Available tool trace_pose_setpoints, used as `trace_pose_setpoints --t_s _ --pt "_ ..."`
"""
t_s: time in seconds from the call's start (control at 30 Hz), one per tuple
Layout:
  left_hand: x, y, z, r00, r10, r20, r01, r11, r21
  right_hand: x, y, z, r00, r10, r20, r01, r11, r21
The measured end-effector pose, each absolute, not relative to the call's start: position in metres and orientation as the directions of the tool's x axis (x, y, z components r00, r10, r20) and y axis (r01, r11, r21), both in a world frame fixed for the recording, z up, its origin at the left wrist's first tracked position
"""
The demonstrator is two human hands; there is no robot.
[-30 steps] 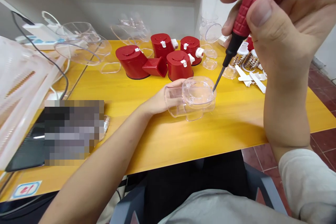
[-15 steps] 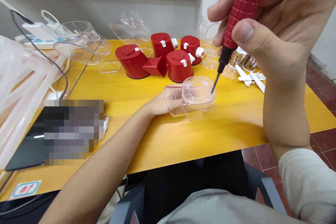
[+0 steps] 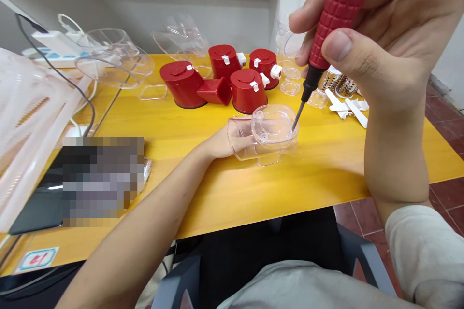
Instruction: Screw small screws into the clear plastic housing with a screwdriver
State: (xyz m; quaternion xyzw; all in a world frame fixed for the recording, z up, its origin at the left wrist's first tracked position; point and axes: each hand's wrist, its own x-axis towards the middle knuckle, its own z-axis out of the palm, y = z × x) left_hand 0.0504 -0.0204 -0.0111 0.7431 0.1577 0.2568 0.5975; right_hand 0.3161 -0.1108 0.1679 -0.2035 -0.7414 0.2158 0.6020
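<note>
My right hand [image 3: 387, 58] is closed around the red grip of a screwdriver [image 3: 339, 14], thumb along its near side. The shaft slants down to the left, and its tip meets the right part of the oval base of a clear plastic housing [image 3: 274, 130]. Just above the yellow table, my left hand [image 3: 232, 140] reaches into the housing's open left end and grips it. The left fingers show only in part through the plastic. A screw at the tip is too small to make out.
Behind the housing stand several red plastic bases [image 3: 248, 89], one with a square spout [image 3: 214, 91]. Metal grater drums [image 3: 344, 87] and white plastic pieces [image 3: 348, 108] lie to the right. More clear parts [image 3: 112, 60], cables and a dark tablet-like device [image 3: 36, 203] are leftward.
Almost nothing differs. The view and my right hand with the screwdriver shift very slightly right; the tip stays on the same spot of the housing.
</note>
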Motion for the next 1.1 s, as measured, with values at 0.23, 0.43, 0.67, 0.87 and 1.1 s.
trace_pose_setpoints --t_s 0.23,0.43,0.67,0.87,1.1 --pt "0.049 -0.023 -0.008 0.843 0.512 0.168 -0.054 -0.230 0.972 0.311 -0.114 0.171 -0.253 0.552 0.795 0.024 0.825 -0.565" --pt "0.047 -0.019 -0.010 0.851 0.493 0.181 -0.035 -0.291 0.956 0.313 -0.114 0.173 -0.282 0.542 0.792 0.032 0.830 -0.557" --pt "0.048 -0.013 -0.019 0.867 0.448 0.219 -0.090 -0.290 0.953 0.315 -0.112 0.171 -0.311 0.546 0.778 0.036 0.825 -0.565" --pt "0.048 -0.015 -0.015 0.862 0.466 0.198 -0.045 -0.319 0.947 0.316 -0.111 0.171 -0.317 0.546 0.775 0.041 0.825 -0.564" --pt "0.049 -0.016 -0.009 0.856 0.464 0.229 -0.028 -0.401 0.916 0.317 -0.113 0.173 -0.338 0.535 0.774 0.076 0.836 -0.544"
